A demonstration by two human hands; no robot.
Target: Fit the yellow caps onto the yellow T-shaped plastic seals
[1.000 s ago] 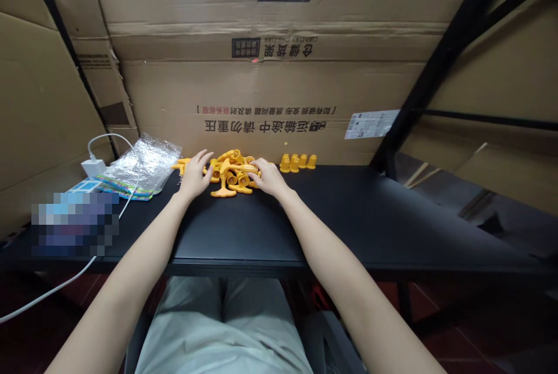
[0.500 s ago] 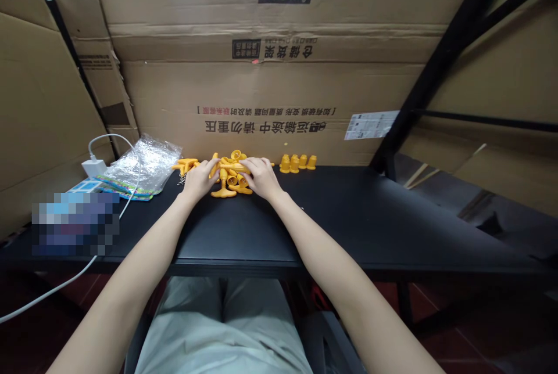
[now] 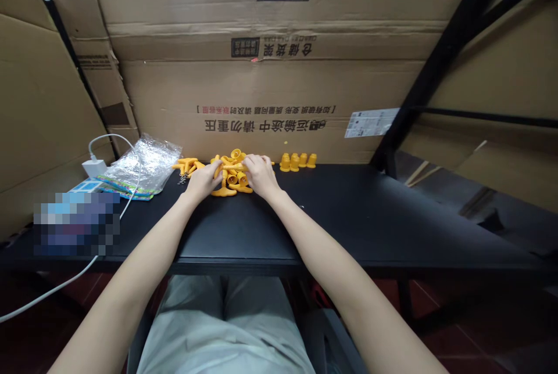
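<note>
Grips a yellow piece (image 3: 233, 168) between left hand (image 3: 204, 179) and right hand (image 3: 260, 175), seemingly clamped at both ends, over the yellow pile (image 3: 232, 179) at the black table's (image 3: 244, 229) far side, left of four yellow cups (image 3: 294, 162).

- We're looking in on a makeshift work corner, more workshop than office; whether it's sitting inside a home or a business, we aren't managing to tell.
- Carton cardboard (image 3: 279, 83) is walling us in at the back, showing upside-down shipping print (image 3: 265, 126) and a white label (image 3: 372, 123).
- A black metal frame (image 3: 440, 54) is slanting up at our right.
- A plain black table (image 3: 370, 217) is carrying heaped yellow parts (image 3: 232, 179) and some yellow cups (image 3: 285, 162).
- Reddish tiled floor (image 3: 426, 311) is showing below.
</note>
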